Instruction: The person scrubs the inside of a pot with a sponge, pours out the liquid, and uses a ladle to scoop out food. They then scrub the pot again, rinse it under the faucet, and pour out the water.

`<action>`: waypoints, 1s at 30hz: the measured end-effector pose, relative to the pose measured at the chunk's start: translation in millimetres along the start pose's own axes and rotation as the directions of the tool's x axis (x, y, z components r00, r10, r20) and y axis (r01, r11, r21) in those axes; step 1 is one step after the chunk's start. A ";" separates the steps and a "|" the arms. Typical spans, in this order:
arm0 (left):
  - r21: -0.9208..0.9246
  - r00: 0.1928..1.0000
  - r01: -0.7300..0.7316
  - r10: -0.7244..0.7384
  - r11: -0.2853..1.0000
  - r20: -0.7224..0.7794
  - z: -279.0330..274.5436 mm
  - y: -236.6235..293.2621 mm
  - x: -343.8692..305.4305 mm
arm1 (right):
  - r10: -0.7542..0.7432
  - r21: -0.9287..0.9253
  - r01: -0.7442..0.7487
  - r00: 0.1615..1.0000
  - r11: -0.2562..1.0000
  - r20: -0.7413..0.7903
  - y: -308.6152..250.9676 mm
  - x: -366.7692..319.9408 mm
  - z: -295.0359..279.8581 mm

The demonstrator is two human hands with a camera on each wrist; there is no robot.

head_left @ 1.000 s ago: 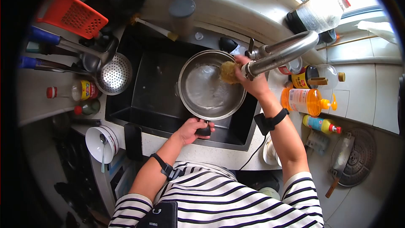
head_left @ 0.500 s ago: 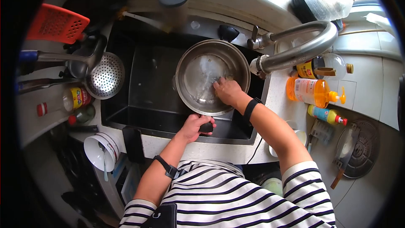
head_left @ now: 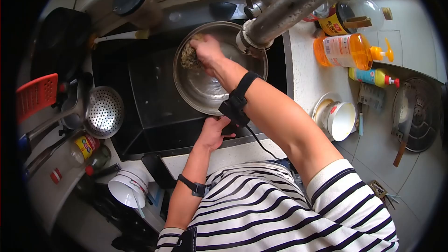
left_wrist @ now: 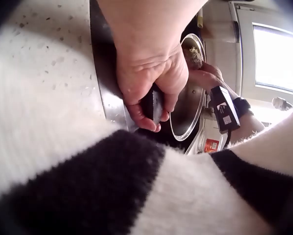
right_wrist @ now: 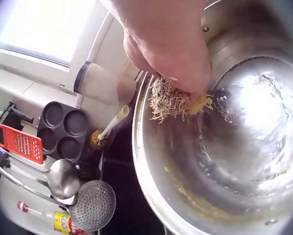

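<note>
A steel pot (head_left: 210, 94) with shallow water inside sits in the dark sink (head_left: 151, 79). My left hand (head_left: 211, 135) grips the pot's black handle (left_wrist: 153, 105) at the sink's front edge. Over the pot's far left side, my right hand (head_left: 209, 52) holds a stringy, yellowish scrubber (head_left: 189, 57) to the inner wall. Its loose fibres hang below the fingers in the right wrist view, where a yellowish streak (right_wrist: 200, 203) runs along the pot's inside. The fingertips of the right hand are mostly hidden behind the palm.
A thick metal faucet (head_left: 289, 14) reaches over the pot's right edge. On the left are a perforated skimmer (head_left: 105, 112), a red grater (head_left: 37, 95) and white bowls (head_left: 128, 189). An orange soap bottle (head_left: 340, 50) and another bowl (head_left: 341, 121) stand right.
My right hand has moved with the scrubber from the pot's right rim, through its lower middle, to the far left wall. The left hand stays on the handle. The head view has shifted.
</note>
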State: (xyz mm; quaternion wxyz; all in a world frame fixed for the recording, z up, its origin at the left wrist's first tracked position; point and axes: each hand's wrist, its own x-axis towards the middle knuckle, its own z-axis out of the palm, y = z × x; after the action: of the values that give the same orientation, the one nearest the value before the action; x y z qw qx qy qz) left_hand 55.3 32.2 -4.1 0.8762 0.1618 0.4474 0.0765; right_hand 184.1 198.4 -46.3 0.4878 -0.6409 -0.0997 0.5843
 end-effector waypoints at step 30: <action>-0.042 1.000 -0.025 0.024 0.999 -0.012 -3.1 -2.9 5.7 | 0.218 -0.674 0.071 0.917 0.735 0.335 17.5 -46.8 -12.8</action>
State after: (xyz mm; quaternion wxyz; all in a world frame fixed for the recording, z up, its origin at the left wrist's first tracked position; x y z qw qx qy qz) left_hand 56.2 31.7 -11.2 0.8759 0.1483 0.4486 0.0976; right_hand 173.3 150.5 -30.8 0.1684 -0.6466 -0.3735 0.6435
